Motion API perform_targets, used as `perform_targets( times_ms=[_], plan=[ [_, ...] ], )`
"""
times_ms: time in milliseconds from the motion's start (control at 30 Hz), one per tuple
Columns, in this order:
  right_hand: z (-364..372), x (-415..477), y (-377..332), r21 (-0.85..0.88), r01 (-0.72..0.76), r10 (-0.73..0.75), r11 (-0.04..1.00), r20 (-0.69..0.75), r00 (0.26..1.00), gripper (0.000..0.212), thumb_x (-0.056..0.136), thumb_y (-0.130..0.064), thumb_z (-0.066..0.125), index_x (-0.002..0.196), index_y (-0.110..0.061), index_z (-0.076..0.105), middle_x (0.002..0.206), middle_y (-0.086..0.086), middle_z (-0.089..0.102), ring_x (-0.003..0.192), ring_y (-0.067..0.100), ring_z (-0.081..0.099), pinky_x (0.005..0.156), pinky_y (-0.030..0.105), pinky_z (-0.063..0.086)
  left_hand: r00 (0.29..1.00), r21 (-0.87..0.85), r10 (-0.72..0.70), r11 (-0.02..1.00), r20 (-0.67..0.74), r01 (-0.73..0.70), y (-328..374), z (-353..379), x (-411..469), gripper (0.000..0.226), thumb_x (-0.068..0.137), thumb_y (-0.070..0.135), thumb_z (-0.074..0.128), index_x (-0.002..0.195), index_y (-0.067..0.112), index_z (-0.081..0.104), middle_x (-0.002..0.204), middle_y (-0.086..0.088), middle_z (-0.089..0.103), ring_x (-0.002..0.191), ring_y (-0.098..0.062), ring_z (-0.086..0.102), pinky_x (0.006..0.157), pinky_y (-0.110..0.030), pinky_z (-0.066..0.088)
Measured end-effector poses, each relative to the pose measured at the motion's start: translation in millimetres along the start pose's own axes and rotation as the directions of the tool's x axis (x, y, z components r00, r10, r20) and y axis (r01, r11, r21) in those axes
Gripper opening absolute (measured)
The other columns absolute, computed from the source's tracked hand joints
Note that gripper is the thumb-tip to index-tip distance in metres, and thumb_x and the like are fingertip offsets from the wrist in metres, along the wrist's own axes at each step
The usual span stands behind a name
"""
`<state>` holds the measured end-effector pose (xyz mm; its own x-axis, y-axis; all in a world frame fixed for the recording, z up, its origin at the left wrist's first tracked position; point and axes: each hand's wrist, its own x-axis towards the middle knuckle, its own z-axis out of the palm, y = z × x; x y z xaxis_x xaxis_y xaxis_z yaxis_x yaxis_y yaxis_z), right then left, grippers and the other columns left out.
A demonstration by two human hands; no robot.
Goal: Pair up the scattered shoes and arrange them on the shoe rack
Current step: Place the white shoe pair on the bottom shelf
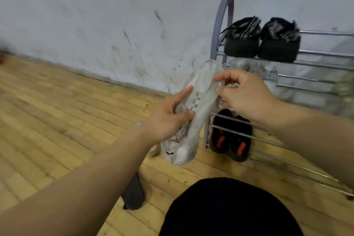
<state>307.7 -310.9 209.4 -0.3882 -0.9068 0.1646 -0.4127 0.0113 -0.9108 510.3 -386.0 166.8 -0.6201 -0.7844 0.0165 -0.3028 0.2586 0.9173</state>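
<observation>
Floor (57,105), left hand (166,120), right hand (247,94), one white shoe (202,90)

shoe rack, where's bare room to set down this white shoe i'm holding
Top shelf: bare bars right of the black pair. Bottom shelf: bare bars right of the black-and-red pair. The left ends of both are crowded; the middle shelf behind the white shoe holds pale shoes, too blurred to judge.

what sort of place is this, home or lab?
Most likely a home, a bare room corner or entry: a metal shoe rack with black shoes stands by a scuffed white wall on a worn wooden plank floor. The left hand and right hand hold a white shoe.
</observation>
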Motion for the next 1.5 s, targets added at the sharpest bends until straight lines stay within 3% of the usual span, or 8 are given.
perform_targets(
  times_ms=[267, 400, 533, 633, 800, 1133, 1267, 1500],
  plan=[
    [-228, -115, -4, -0.033, -0.109, 0.100, 0.994, -0.202, 0.974, 0.032, 0.087, -0.004, 0.077, 0.108, -0.027, 0.070, 0.103, -0.003, 0.073, 0.095, 0.020, 0.073, 0.086, 0.040, 0.062, 0.859, 0.211, 0.341, 0.873, 0.382, -0.441, 187, 131, 10, 0.071, 0.093, 0.030, 0.073, 0.153, 0.036, 0.037, 0.117, 0.037, 0.048, 0.094, 0.035, 0.046, 0.081, 0.008, 0.032],
    [-313, -209, 24, 0.084, -0.202, 0.218, 0.976, -0.399, 0.891, 0.037, 0.087, -0.003, 0.077, 0.117, -0.025, 0.069, 0.109, -0.006, 0.075, 0.100, 0.019, 0.073, 0.086, 0.035, 0.061, 0.741, 0.178, 0.353, 0.828, 0.571, -0.531, 241, 247, 7, 0.072, 0.091, 0.035, 0.073, 0.155, 0.039, 0.038, 0.142, 0.019, 0.055, 0.119, 0.001, 0.057, 0.097, -0.017, 0.042],
    [-370, -304, 65, 0.140, -0.305, 0.329, 0.942, -0.564, 0.757, 0.043, 0.086, -0.007, 0.079, 0.120, -0.027, 0.064, 0.120, -0.005, 0.072, 0.106, 0.021, 0.072, 0.085, 0.036, 0.061, 0.622, 0.117, 0.390, 0.779, 0.679, -0.616, 267, 370, -19, 0.069, 0.093, 0.026, 0.071, 0.154, 0.035, 0.040, 0.077, 0.019, 0.070, 0.053, 0.017, 0.055, 0.050, -0.003, 0.027],
    [-398, -364, 99, 0.202, -0.374, 0.412, 0.905, -0.632, 0.656, 0.042, 0.086, -0.013, 0.078, 0.119, -0.027, 0.057, 0.118, -0.007, 0.073, 0.107, 0.017, 0.072, 0.090, 0.039, 0.059, 0.561, 0.080, 0.405, 0.757, 0.722, -0.649, 266, 450, -43, 0.068, 0.093, 0.026, 0.073, 0.154, 0.034, 0.042, 0.095, 0.013, 0.064, 0.055, 0.015, 0.055, 0.050, -0.004, 0.031],
    [-413, -425, 186, 0.274, -0.600, 0.612, 0.752, -0.629, 0.480, 0.033, 0.084, -0.020, 0.081, 0.111, -0.023, 0.061, 0.120, 0.005, 0.064, 0.106, 0.025, 0.068, 0.092, 0.048, 0.059, 0.629, 0.143, 0.313, 0.812, 0.711, -0.566, 235, 509, -40, 0.073, 0.090, 0.036, 0.074, 0.154, 0.039, 0.040, 0.129, -0.025, 0.057, 0.113, -0.038, 0.063, 0.097, -0.038, 0.050],
    [-361, -390, 373, 0.224, -0.896, 0.883, 0.383, -0.373, 0.284, 0.059, 0.091, -0.030, 0.072, 0.142, -0.022, 0.044, 0.119, 0.009, 0.056, 0.085, 0.022, 0.058, 0.062, 0.030, 0.049, 0.706, 0.190, 0.148, 0.907, 0.692, -0.377, 180, 510, 15, 0.078, 0.088, 0.017, 0.079, 0.155, 0.031, 0.041, 0.153, 0.008, 0.048, 0.123, -0.003, 0.056, 0.092, -0.007, 0.042],
    [-355, -373, 427, 0.093, -0.950, 0.921, 0.297, -0.290, 0.259, 0.092, 0.084, -0.036, 0.078, 0.158, -0.026, 0.024, 0.157, 0.012, 0.039, 0.133, 0.034, 0.050, 0.103, 0.044, 0.050, 0.693, 0.252, 0.028, 0.920, 0.721, -0.299, 126, 509, 20, 0.076, 0.087, 0.018, 0.080, 0.151, 0.039, 0.046, 0.141, 0.017, 0.055, 0.115, -0.003, 0.061, 0.089, -0.009, 0.046],
    [-344, -365, 462, -0.175, -0.974, 0.867, 0.141, -0.453, 0.207, 0.081, 0.088, -0.060, 0.060, 0.155, -0.036, 0.022, 0.145, 0.016, 0.049, 0.127, 0.038, 0.051, 0.107, 0.046, 0.043, 0.657, 0.313, -0.114, 0.930, 0.746, -0.194, 49, 542, 11, 0.080, 0.087, 0.028, 0.080, 0.154, 0.042, 0.039, 0.156, 0.008, 0.044, 0.138, -0.017, 0.050, 0.111, -0.037, 0.045]
  ],
)
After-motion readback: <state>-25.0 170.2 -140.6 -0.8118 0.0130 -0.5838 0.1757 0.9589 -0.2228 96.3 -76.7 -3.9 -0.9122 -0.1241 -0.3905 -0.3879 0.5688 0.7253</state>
